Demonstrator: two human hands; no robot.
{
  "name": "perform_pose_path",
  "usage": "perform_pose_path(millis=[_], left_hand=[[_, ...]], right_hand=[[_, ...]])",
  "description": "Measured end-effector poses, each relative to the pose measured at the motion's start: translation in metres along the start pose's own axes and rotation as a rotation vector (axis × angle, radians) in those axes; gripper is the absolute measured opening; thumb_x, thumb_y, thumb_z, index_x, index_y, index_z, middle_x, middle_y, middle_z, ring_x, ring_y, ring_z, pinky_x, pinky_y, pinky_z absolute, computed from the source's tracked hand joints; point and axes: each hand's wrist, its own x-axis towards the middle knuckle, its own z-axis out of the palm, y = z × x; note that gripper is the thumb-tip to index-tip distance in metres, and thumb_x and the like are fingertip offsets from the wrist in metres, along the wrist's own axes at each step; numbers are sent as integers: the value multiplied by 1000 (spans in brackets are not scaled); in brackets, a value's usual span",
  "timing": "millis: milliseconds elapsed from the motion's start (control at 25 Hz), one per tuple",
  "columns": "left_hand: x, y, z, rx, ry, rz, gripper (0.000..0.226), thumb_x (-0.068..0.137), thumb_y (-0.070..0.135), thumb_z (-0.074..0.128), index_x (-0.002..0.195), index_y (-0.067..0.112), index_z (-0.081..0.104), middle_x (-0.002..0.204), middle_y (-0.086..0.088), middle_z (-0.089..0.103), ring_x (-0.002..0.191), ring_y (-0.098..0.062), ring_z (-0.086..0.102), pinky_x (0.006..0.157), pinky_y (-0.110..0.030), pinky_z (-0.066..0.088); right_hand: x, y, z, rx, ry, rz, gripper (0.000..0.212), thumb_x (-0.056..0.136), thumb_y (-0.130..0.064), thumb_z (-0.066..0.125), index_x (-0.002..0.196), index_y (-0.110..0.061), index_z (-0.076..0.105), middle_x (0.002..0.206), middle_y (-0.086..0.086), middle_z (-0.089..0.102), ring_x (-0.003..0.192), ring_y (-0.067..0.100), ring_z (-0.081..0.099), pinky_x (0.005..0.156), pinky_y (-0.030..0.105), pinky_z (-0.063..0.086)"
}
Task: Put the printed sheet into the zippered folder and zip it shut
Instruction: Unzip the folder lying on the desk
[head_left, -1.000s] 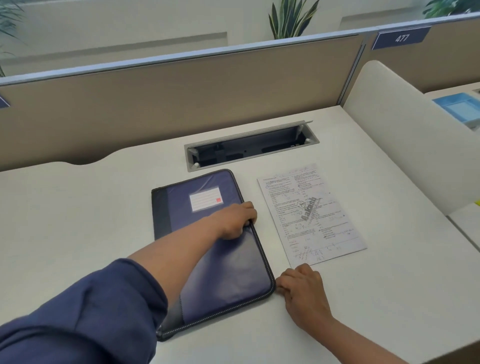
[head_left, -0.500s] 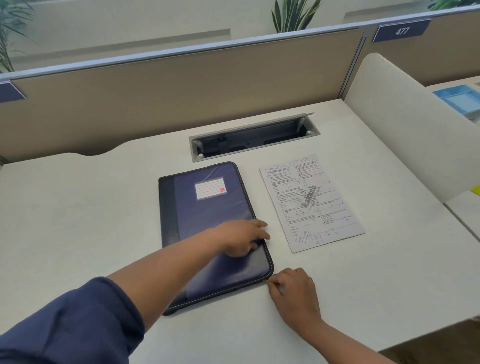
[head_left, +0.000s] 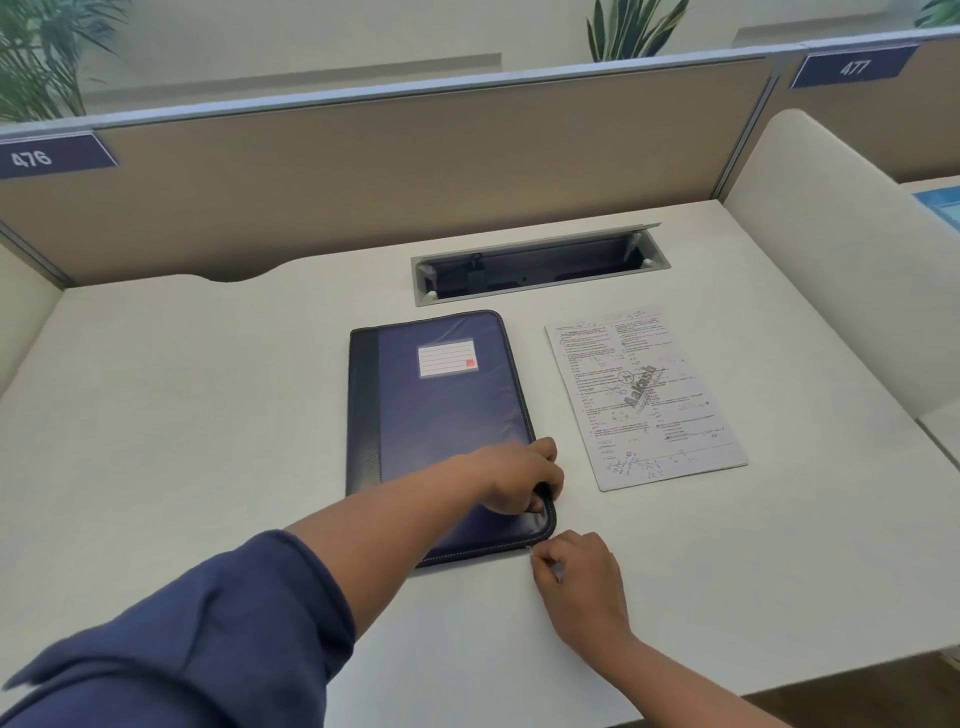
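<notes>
Folder (head_left: 441, 415) lies closed mid-counter (head_left: 208, 415), sheet (head_left: 644, 395) beside it toward the right edge. Left hand (head_left: 519, 480) grips its near-right corner; right hand (head_left: 576, 582) pinches something small there.

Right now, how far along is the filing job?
Early stage. Nothing is filed: the printed sheet lies on the desk beside the folder, which is flat and closed. In hand: left hand presses its near right corner, right hand pinches there, apparently the zipper pull. Left: open, insert, zip.

One zippered folder (head_left: 441, 415), one printed sheet (head_left: 644, 400), two hands, two number plates.
</notes>
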Motion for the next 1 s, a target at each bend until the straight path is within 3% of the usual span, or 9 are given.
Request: perform_pose_path(millis=[400, 600, 760, 920, 1000], left_hand=[[1, 0, -12, -81, 32, 24, 18, 95, 17, 66, 111, 25, 67, 119, 6, 40, 99, -24, 53, 90, -43, 49], [6, 1, -14, -111, 58, 24, 18, 94, 16, 67, 110, 23, 67, 120, 5, 42, 100, -24, 54, 93, -45, 49], [3, 1, -4, -112, 60, 14, 21, 94, 16, 66, 113, 24, 67, 123, 6, 41, 101, -22, 53, 95, -46, 49], [-14, 1, 10, -174, 228, -46, 31, 97, 16, 61, 126, 25, 61, 138, 6, 41, 104, -20, 56, 90, -37, 51], [-35, 0, 24, -236, 413, -128, 21, 97, 19, 59, 117, 24, 59, 125, 6, 46, 94, -21, 58, 78, -35, 50]], right_hand=[[9, -2, -7, -17, 28, 3, 12, 86, -16, 70, 76, -22, 73, 76, -9, 71, 76, 22, 55, 67, 38, 47], [-1, -23, 10, 11, -25, -89, 25, 83, -14, 65, 61, -21, 54, 62, -9, 61, 67, 17, 48, 59, 35, 44], [1, -25, 19, 29, -97, -125, 27, 87, -23, 64, 63, -24, 54, 66, -10, 63, 69, 15, 48, 63, 34, 44], [7, -11, 6, 153, -104, -18, 21, 85, -35, 64, 70, -22, 67, 67, -13, 62, 65, 9, 53, 59, 28, 43], [16, -3, -6, 235, -22, 111, 20, 83, -31, 63, 66, -21, 63, 66, -8, 62, 63, 9, 56, 57, 31, 46]])
